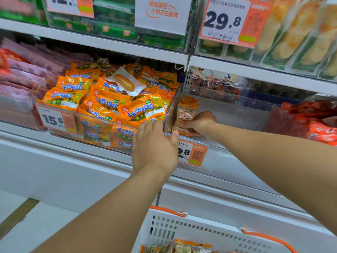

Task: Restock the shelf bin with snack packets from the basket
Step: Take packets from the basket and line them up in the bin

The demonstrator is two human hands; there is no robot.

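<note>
A clear plastic shelf bin [228, 110] stands at mid-height, mostly bare inside. My right hand [199, 123] reaches into its left front corner and grips a stack of clear snack packets [184, 115] with orange edges, standing against the bin's left wall. My left hand [155, 145] lies with fingers straight over the bin's front left corner, the thumb touching the front rim by the price tag [193, 154]. Below, a white basket [182, 229] with orange handles holds more of the same snack packets [184, 246] at the bottom edge.
Left of the bin, a clear bin [102, 99] is heaped with orange sausage packets. Red packets [306, 121] fill the bin on the right. Shelves above carry green and yellow packs behind price cards. A white cabinet ledge [91, 161] runs below the shelf.
</note>
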